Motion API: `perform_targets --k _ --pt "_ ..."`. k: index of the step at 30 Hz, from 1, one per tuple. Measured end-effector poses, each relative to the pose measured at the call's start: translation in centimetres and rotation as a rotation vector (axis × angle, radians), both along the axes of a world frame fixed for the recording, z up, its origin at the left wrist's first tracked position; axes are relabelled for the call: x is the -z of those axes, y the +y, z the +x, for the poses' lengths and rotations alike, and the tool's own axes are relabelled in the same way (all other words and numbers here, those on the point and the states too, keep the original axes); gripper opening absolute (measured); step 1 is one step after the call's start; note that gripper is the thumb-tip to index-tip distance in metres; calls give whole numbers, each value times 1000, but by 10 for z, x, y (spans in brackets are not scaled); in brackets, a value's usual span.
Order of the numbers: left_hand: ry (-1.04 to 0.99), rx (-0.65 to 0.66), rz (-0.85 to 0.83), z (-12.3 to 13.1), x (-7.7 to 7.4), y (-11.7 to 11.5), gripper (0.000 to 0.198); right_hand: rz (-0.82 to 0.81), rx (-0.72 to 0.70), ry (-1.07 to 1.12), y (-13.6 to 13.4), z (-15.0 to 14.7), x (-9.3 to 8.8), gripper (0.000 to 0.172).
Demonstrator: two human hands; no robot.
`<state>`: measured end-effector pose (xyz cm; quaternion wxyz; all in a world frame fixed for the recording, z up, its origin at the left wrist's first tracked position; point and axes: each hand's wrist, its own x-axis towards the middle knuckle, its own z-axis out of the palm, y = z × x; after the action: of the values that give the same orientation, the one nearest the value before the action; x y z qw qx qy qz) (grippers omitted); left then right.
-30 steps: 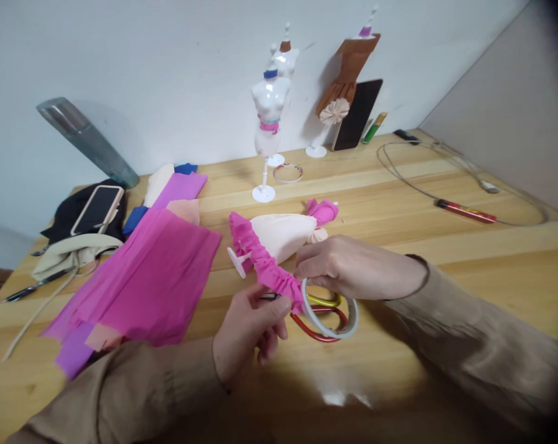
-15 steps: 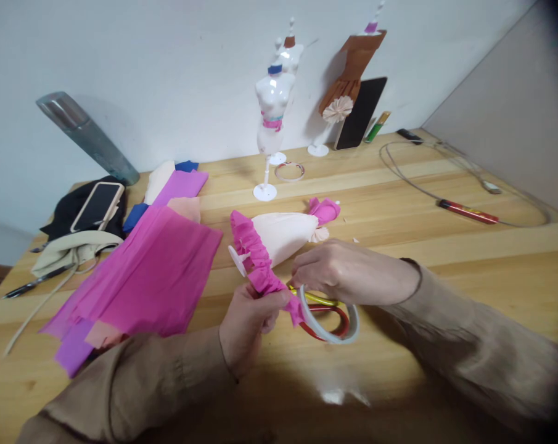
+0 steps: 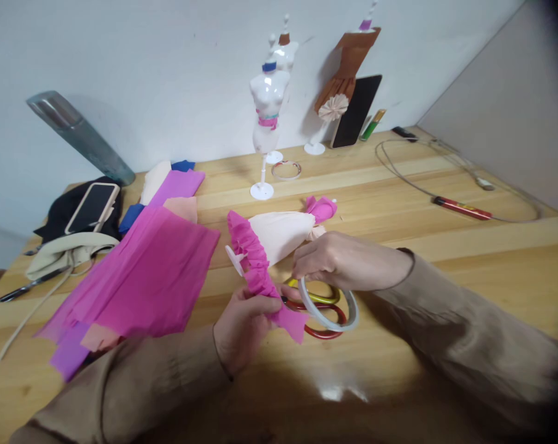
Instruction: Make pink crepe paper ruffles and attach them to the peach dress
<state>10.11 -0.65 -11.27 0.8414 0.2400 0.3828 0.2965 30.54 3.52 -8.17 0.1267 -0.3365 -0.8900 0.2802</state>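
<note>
My left hand [image 3: 244, 324] is closed, pinching the lower end of a pink ruffled strip [image 3: 252, 256]. The strip runs along the hem of a small cream dress [image 3: 281, 235] on a mannequin that lies on its side, its white base [image 3: 235, 261] sticking out past the ruffle. A pink piece [image 3: 322, 209] covers the top of the dress. To the right, my right hand [image 3: 327, 262] has its fingers closed on the upper edge of a roll of tape [image 3: 351, 316], tilted up. Scissors [image 3: 325, 333] with red and yellow handles are partly behind the roll; their blades are hidden.
Pink crepe-like sheets [image 3: 153, 271] are piled at left, beside a phone [image 3: 92, 208] and a pen [image 3: 33, 283]. Behind stand a bare white mannequin [image 3: 266, 132] and one in a brown dress [image 3: 348, 68]. A cable [image 3: 399, 176] with a red tube [image 3: 461, 208] lies at right.
The loose pink end at my left hand has swung down and now lies apart from the tape roll. My right hand has risen slightly with the roll, showing more of the scissor handles.
</note>
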Motion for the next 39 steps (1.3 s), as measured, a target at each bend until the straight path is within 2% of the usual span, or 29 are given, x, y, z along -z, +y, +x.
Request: perform_targets --k 3,10,13,16,21,26,32,36,39 --pt "31 26 -24 -3 2 0 20 -30 -89 -26 1 3 2 25" --pt "23 142 11 -10 16 1 21 -20 -83 -110 3 6 2 26" --pt "34 192 34 -13 20 1 26 18 -87 -74 4 7 -1 29" --pt "36 190 23 -14 22 1 26 49 -96 -44 3 8 -2 31" --pt "2 206 -46 -13 22 4 25 -8 -25 -143 -1 12 7 25" --pt "-71 227 -57 -11 21 5 23 -16 -115 63 -5 12 15 32" --pt "-121 247 -58 -12 18 6 26 -126 -217 295 -10 1 20 41" --pt "-110 210 -61 -12 17 7 23 -153 -225 328 -14 -5 27 32" --pt "-65 180 -54 -12 17 8 20 -105 -193 300 -16 -6 32 29"
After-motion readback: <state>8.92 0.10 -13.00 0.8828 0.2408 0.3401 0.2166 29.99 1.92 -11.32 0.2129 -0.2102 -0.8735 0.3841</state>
